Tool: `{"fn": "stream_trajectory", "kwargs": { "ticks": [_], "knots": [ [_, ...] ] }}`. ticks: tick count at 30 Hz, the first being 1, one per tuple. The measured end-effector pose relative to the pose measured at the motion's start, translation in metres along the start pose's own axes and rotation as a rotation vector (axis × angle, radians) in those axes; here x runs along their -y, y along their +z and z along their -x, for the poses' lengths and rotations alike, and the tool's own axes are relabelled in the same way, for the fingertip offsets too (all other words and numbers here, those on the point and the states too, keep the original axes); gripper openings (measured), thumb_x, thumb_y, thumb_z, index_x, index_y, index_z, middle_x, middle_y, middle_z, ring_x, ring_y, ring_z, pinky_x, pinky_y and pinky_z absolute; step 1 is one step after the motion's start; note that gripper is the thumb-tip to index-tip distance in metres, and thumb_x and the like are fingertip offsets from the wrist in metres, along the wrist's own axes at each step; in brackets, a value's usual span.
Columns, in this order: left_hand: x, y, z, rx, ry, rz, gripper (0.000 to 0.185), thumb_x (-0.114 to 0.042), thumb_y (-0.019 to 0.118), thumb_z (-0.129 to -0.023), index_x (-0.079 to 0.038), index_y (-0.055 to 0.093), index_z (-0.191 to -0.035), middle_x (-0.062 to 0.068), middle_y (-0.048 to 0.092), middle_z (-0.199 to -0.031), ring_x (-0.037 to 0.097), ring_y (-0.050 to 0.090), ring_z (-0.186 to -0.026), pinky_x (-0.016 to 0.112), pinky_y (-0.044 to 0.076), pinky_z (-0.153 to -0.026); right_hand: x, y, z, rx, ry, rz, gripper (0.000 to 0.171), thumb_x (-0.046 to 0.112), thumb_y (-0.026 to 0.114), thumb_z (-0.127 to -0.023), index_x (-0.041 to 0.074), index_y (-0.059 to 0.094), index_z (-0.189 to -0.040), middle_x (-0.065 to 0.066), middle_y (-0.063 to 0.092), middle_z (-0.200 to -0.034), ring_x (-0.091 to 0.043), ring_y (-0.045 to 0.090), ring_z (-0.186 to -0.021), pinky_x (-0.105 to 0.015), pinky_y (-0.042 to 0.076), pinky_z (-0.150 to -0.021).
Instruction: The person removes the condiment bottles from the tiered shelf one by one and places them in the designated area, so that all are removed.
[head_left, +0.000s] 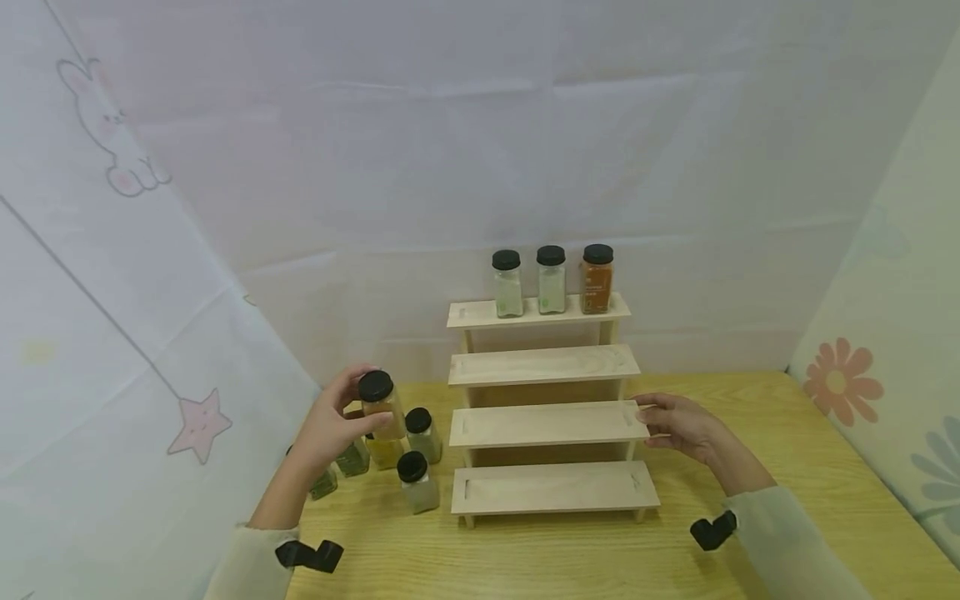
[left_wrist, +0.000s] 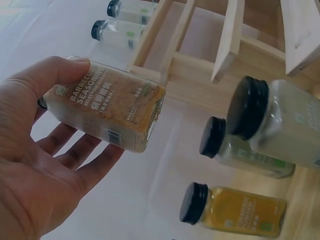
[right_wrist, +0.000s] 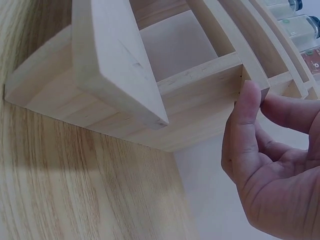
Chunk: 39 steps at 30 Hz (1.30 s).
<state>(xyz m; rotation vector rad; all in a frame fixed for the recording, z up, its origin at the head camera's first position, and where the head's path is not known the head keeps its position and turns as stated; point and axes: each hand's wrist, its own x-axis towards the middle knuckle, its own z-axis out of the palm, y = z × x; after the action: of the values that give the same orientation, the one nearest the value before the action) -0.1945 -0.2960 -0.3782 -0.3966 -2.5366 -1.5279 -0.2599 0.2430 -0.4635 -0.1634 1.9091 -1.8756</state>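
Observation:
My left hand (head_left: 337, 425) grips a barbecue seasoning jar (left_wrist: 107, 105) with a black lid, thumb on one side and fingers on the other. In the head view this jar is held up over a group of jars left of a stepped wooden rack (head_left: 551, 423). A yellow turmeric jar (left_wrist: 247, 210) stands just below it. My right hand (head_left: 686, 427) is at the right end of the rack's second step from the bottom. In the right wrist view its thumb and forefinger pinch the corner of that board (right_wrist: 254, 75).
Two pale jars (head_left: 507, 287) and an orange-red jar (head_left: 597, 282) stand on the top step. A white-filled jar (head_left: 418, 485), a pale green jar (head_left: 423, 437) and darker green ones (head_left: 352, 457) stand on the wooden table (head_left: 570, 558). A printed cloth (head_left: 375, 167) hangs behind.

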Motion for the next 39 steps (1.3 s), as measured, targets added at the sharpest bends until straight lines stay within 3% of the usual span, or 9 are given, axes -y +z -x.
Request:
{"fn": "stream_trajectory", "kwargs": {
  "ticks": [14,23,28,39],
  "knots": [
    [0.026,-0.009,0.030,-0.015,-0.015,-0.011,0.066,-0.012,0.082,-0.087,-0.012,0.048,-0.143,0.008,0.060,-0.126,0.004,0.059,-0.110,0.025,0.052,-0.089,-0.002,-0.001,0.000,0.004,-0.001,0.005,0.073,0.017,0.060,-0.103,-0.009,0.018,-0.156,-0.004,0.063,-0.109,-0.016,0.065,-0.094,-0.033,0.059,-0.081],
    [0.046,-0.008,0.039,-0.007,-0.029,0.042,0.066,-0.007,0.083,-0.084,-0.010,0.049,-0.140,0.003,0.061,-0.123,0.006,0.060,-0.107,0.028,0.054,-0.082,0.000,-0.001,0.001,0.022,-0.010,0.008,0.070,0.015,0.058,-0.104,-0.010,0.018,-0.155,-0.003,0.064,-0.109,-0.014,0.066,-0.094,-0.029,0.059,-0.078],
    [0.057,-0.006,0.043,0.004,-0.070,0.044,0.068,-0.012,0.084,-0.084,-0.012,0.048,-0.142,0.006,0.059,-0.125,0.008,0.059,-0.107,0.028,0.054,-0.081,0.000,-0.002,0.000,0.029,-0.014,0.014,0.069,0.014,0.057,-0.104,-0.011,0.018,-0.155,-0.002,0.065,-0.108,-0.014,0.066,-0.094,-0.031,0.059,-0.079],
    [0.075,-0.001,0.051,0.032,-0.096,0.099,0.069,-0.009,0.084,-0.084,-0.010,0.047,-0.143,0.010,0.058,-0.128,0.008,0.060,-0.109,0.029,0.056,-0.084,-0.001,-0.002,-0.001,0.033,-0.008,-0.004,0.068,0.014,0.058,-0.104,-0.010,0.020,-0.155,0.000,0.066,-0.108,-0.014,0.066,-0.094,-0.031,0.058,-0.080]
  ]
}}
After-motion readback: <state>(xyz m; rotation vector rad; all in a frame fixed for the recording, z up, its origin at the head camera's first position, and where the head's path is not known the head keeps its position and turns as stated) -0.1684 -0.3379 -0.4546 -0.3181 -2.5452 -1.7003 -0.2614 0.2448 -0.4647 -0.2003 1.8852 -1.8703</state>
